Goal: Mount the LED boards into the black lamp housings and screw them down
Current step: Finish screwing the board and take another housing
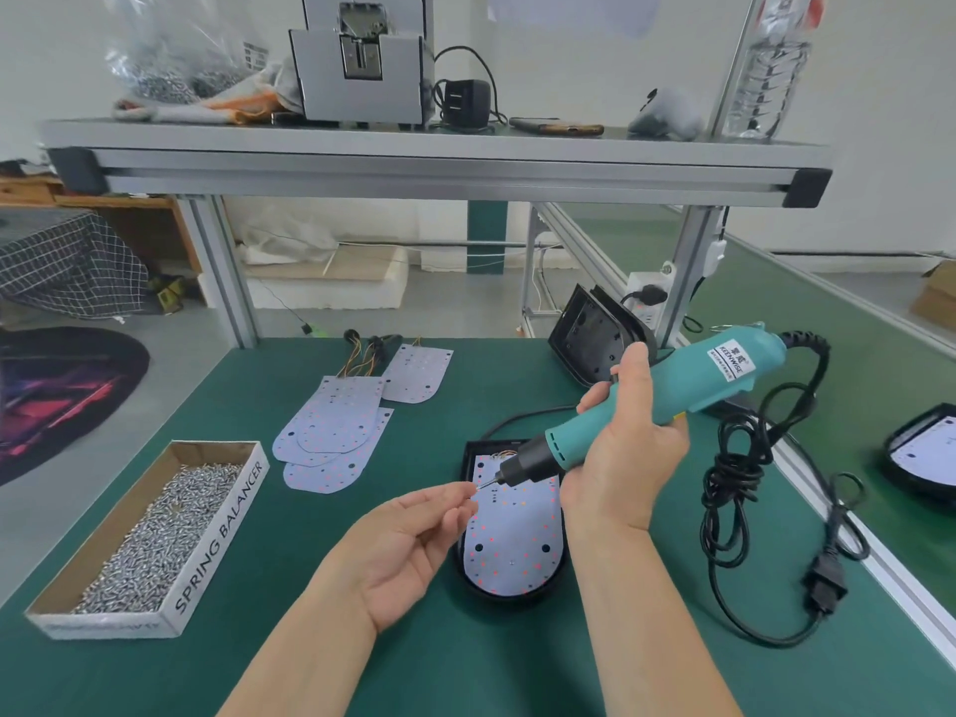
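Above a green bench [320, 654], the left hand [408, 545] pinches a screw [477, 487] to the bit of the screwdriver [672, 401] gripped by the right hand [626, 447], over an LED board [512, 540] seated in its black housing [509, 598]; a slip could drop it.

Three housings [589, 333], six LED boards [331, 432], one screwdriver [724, 370], one screw box [217, 530].

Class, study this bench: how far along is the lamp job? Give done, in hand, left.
Done: an LED board lies in a black housing; another filled housing sits far right. In hand: the right hand grips the screwdriver, the left hand pinches what looks like a screw at its bit. Left: screwing this board down, the loose boards, the empty housing.
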Available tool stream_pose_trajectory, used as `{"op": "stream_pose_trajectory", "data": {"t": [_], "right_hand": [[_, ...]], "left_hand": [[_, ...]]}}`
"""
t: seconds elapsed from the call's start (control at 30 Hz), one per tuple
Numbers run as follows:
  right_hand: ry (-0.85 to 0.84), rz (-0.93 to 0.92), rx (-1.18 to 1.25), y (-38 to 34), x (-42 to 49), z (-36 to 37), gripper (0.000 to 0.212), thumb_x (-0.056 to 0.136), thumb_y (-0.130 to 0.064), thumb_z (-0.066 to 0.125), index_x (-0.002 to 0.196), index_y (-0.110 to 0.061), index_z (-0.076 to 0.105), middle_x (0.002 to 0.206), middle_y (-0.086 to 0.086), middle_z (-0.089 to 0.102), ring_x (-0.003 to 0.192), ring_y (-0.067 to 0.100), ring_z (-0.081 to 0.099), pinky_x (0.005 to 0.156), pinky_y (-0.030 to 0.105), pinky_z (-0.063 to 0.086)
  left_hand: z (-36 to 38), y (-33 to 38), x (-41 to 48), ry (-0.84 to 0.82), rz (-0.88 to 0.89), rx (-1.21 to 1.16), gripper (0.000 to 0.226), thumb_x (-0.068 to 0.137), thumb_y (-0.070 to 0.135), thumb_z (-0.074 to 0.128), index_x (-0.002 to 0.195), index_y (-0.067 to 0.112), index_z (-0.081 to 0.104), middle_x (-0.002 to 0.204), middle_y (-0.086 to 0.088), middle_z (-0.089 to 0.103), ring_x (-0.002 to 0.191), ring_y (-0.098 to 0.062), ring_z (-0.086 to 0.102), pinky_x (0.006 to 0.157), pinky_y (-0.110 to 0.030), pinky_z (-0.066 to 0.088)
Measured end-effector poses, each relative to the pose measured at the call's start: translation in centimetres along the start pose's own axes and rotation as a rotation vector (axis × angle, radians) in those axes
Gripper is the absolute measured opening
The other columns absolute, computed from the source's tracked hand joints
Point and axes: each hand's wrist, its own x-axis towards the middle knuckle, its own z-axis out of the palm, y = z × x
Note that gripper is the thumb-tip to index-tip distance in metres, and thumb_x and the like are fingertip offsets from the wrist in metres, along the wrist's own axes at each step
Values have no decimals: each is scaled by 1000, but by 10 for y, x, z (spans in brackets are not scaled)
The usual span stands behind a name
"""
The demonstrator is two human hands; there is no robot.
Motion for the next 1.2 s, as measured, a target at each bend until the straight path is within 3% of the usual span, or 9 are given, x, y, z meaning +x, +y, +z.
{"op": "stream_pose_trajectory", "data": {"t": [0.23,0.43,0.63,0.83,1.0,1.13,1.2], "right_hand": [[-7,-5,-20,7,0,-1,23,90,-31,73,84,-18,54,52,-11,55,47,10,47,47,21,40],[-21,-17,-21,7,-1,-4,26,86,-34,74,80,-18,54,52,-11,55,47,9,49,47,20,41],[-29,-44,-9,4,-2,-4,27,85,-32,74,74,-19,54,52,-11,56,46,10,48,47,21,42],[-29,-62,-25,3,-3,-5,28,84,-34,75,68,-24,55,53,-9,55,49,11,49,50,23,43],[-57,-62,-34,4,-5,-6,27,81,-38,75,57,-34,64,53,-3,54,50,14,48,52,22,42],[-47,-81,-23,2,-3,-7,25,83,-35,75,67,-26,58,53,-5,53,50,13,49,52,22,43],[-52,-88,-24,2,-3,-8,28,85,-35,74,61,-28,61,52,-6,53,49,12,49,52,22,43]], "left_hand": [[2,-1,-4,-51,-40,-76,17,67,-6,67,82,-11,72,86,-25,71,70,-25,75,52,-21,59],[12,-3,-9,-15,-116,-56,28,68,0,70,95,-7,66,82,-20,72,56,-19,70,37,-16,48],[16,-5,-8,-44,-202,-172,29,63,-3,73,91,-6,65,76,-16,67,47,-16,58,32,-15,38],[19,-9,-7,-56,-221,-245,10,62,-4,73,70,-10,73,76,-15,69,46,-15,58,31,-15,38],[23,-12,-7,-47,-220,-274,9,63,-5,71,69,-11,73,73,-15,66,44,-14,54,30,-16,37],[23,-13,-9,-66,-224,-288,13,58,-6,74,70,-11,73,72,-14,65,44,-13,53,31,-16,38],[24,-14,-9,-72,-230,-300,16,55,-7,75,70,-11,73,72,-14,65,44,-13,53,31,-16,38]]}}
